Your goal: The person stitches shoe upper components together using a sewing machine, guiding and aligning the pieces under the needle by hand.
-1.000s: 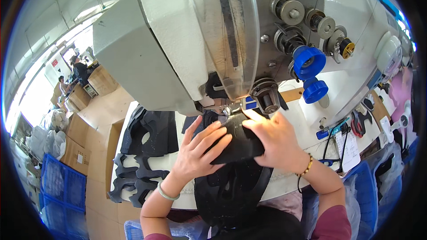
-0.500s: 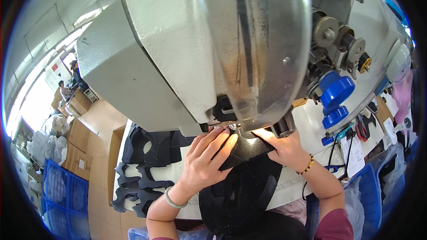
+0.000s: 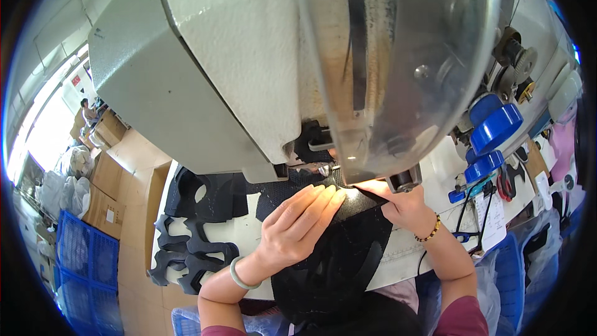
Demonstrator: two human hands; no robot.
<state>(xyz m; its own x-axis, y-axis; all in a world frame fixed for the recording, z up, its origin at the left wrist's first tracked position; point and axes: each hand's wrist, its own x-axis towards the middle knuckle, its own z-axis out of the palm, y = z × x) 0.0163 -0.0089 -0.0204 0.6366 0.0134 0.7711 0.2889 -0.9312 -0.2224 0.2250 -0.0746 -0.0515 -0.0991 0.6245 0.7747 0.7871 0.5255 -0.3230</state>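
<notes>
A large white sewing machine head (image 3: 249, 68) fills most of the view, with a clear curved guard (image 3: 404, 68) in front. Under it lies a black mesh fabric piece (image 3: 339, 255) on the white table (image 3: 249, 236). My left hand (image 3: 295, 227) lies flat on the fabric, fingers together, pointing toward the needle area. My right hand (image 3: 404, 208) pinches the fabric's edge just under the guard; its fingertips are partly hidden by the machine.
A stack of black cut-out pieces (image 3: 193, 230) lies at the table's left. Blue knobs (image 3: 494, 130) and thread tensioners sit on the machine's right. Blue crates (image 3: 87, 261), cardboard boxes (image 3: 109, 202) and a distant person (image 3: 87, 112) are at far left.
My head has dropped closer to the machine, which now fills the view. Both hands have stayed on the black fabric, sliding it further under the machine head.
</notes>
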